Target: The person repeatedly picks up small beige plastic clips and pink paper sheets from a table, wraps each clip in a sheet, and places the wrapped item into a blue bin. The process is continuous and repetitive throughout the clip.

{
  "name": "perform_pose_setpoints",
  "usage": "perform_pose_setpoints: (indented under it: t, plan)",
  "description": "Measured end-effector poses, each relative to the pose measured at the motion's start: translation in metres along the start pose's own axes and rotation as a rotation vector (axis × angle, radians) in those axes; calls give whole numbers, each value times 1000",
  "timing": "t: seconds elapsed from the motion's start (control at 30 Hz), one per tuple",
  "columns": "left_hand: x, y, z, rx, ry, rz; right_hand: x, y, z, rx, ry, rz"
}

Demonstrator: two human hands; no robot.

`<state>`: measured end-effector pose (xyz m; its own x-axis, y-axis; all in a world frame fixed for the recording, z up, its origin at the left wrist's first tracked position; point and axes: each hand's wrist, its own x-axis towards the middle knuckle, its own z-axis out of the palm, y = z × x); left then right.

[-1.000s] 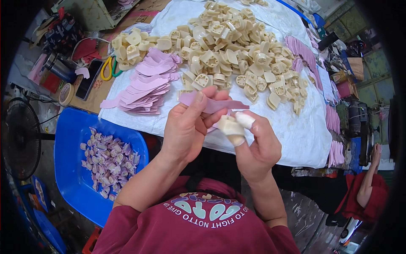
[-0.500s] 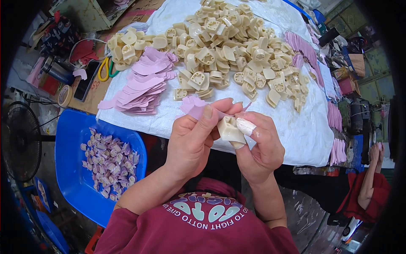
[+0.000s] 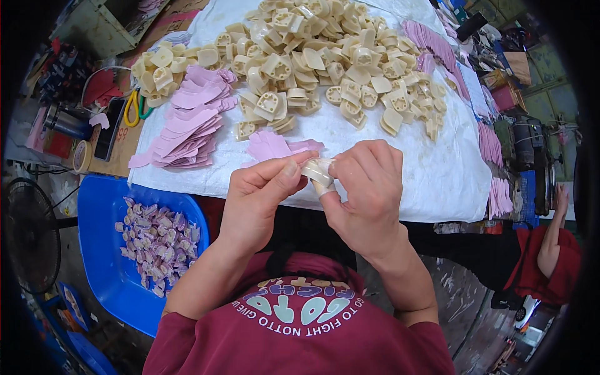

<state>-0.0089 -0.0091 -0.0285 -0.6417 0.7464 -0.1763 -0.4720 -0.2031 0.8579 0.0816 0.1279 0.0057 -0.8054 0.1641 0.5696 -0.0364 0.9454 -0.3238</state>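
Cream piece (image 3: 317, 175) sits between both hands, in front of the person's chest, above the white cloth (image 3: 431, 187) close to its near edge. Pink cut sheets (image 3: 269, 145) lie on the cloth just beyond the left fingertips; whether that hand pinches one is hidden.

Near edge of the cloth runs just under the hands, dark gap between it and the maroon shirt (image 3: 281, 337). Plain cloth stretches right of the right hand to the bent right edge, and a band of it separates the hands from the big cream pile (image 3: 325, 62) farther back. Left side is tighter: pink stack (image 3: 187, 134) on the cloth, blue tub (image 3: 115, 290) below the table edge with small pink-and-cream pieces (image 3: 162, 240) in it.

Left hand (image 3: 262, 194): partly curled, thumb and fingertips meeting at the piece's left end. Right hand (image 3: 369, 194): fingers bent over, grasping the piece's right side, thumb underneath. Neither is spread open; exact fingertip contact too small to tell. Yellow-and-green scissor handles (image 3: 131, 107), phone (image 3: 108, 134) and tape roll (image 3: 82, 156) sit well apart, left.
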Motion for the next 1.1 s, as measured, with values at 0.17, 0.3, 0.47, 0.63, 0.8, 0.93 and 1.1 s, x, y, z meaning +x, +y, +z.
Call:
perform_pose_setpoints:
  t: [0.17, 0.3, 0.47, 0.63, 0.8, 0.93, 1.1]
  plan:
    - [5, -13, -19, 15, -78, -112, -5, 8, 10, 19, -106, -13]
    - [14, -1, -32, -25, -196, -253, -12, 19, 4, 152, -177, -17]
    - [19, 4, -33, 307, -317, -223, -22, 10, 15, 183, -162, 3]
    - [23, 5, -39, 372, -390, -262, -36, 14, 19, 310, -254, 166]
    - [2, -16, -37, -45, -263, -163, -41, 10, 15, 661, -241, 645]
    - [1, -23, -37, -32, -291, -58, -44, 4, 17, 864, -246, 802]
    - [3, -28, -21, 602, -97, 402, -45, 5, 27, 648, -241, 783]
